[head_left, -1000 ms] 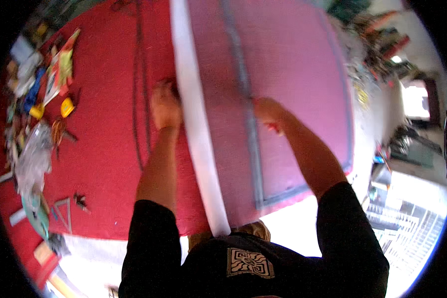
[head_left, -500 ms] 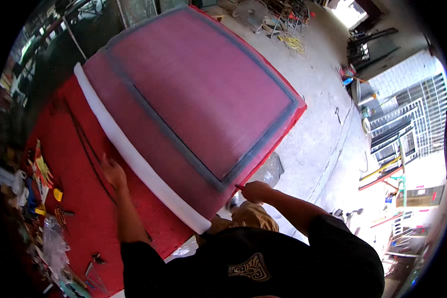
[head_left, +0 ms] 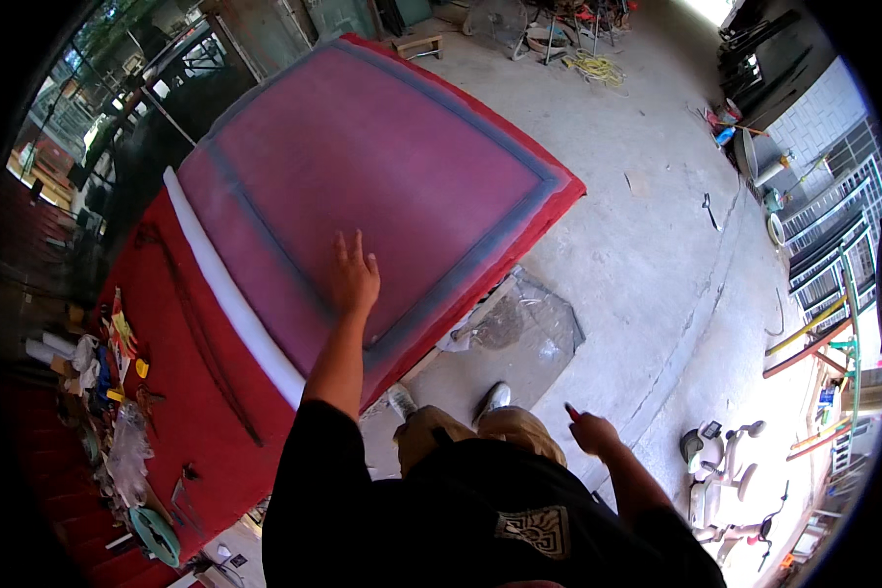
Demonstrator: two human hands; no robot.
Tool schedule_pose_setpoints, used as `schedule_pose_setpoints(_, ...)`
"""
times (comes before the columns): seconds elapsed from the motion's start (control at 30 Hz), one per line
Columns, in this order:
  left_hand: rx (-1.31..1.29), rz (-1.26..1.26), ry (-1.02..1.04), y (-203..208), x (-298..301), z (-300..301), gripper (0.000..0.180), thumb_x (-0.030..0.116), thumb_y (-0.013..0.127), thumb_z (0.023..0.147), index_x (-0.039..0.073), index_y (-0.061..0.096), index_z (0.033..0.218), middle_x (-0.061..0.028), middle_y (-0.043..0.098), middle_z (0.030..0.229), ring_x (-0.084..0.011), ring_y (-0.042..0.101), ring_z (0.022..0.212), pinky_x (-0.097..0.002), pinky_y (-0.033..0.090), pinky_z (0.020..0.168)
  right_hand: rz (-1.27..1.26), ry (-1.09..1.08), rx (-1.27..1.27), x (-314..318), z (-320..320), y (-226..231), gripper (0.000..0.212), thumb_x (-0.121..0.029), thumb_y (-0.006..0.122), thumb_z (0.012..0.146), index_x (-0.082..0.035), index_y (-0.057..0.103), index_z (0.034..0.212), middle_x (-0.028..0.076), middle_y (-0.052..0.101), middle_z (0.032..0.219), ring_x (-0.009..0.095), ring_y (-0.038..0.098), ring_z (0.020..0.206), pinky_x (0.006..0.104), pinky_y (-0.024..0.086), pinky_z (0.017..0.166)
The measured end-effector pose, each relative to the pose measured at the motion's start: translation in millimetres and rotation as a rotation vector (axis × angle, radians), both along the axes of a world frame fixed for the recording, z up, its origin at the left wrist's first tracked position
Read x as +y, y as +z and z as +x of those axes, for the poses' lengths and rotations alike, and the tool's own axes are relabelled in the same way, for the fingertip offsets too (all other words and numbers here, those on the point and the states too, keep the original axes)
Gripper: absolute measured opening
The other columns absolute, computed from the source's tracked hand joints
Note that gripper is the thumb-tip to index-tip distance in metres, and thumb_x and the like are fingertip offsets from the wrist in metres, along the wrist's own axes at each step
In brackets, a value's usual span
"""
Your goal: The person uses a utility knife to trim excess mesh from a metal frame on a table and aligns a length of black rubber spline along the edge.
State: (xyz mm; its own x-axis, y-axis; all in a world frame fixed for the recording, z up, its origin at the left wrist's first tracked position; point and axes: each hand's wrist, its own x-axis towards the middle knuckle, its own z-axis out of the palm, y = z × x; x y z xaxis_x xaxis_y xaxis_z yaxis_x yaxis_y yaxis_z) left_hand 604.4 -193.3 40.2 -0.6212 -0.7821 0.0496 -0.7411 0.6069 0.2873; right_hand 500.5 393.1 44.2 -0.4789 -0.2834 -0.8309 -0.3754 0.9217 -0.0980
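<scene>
Head view: left hand open, flat on pink foam sheet near front edge of red worktop. Right hand closed on small red-tipped tool, off worktop. Risk: one-hand hold, sheet overhangs front corner, could slide off.

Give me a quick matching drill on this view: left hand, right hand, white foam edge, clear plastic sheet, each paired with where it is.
1 left hand
2 right hand
3 white foam edge
4 clear plastic sheet

a on the concrete floor by the shoes
b flat on the pink pad
c off the table, at the person's side, holding something small and red
d along the pad's left side

Pairs: 1-b, 2-c, 3-d, 4-a
</scene>
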Motion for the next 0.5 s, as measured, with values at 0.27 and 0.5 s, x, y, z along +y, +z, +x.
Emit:
schedule_pose_setpoints(0.27,-0.122,-0.099,0.282,-60,21,-76,0.069,0.052,0.038,0.112,0.019,0.027,0.172,-0.0195,0.018,0.179,-0.0390,0.016,0.165,-0.0566,0.019,0.132,0.093,-0.336,0.156,295,10,-67,0.044,-0.041,0.059,0.104,0.001,0.072,0.102,0.019,0.076,0.074,0.035,0.077,0.068,0.0491,0.063,0.069)
schedule_pose_setpoints(0.5,-0.164,-0.070,0.306,-68,42,-128,0.071,0.051,0.044,0.110,0.016,0.030,0.170,-0.0225,0.021,0.177,-0.0402,0.017,0.164,-0.0557,0.019,0.131,0.091,-0.494,-0.042,267,-18,-43,0.052,-0.045,0.061,0.097,0.004,0.073,0.109,0.033,0.074,0.104,0.051,0.071,0.109,0.0559,0.056,0.096)
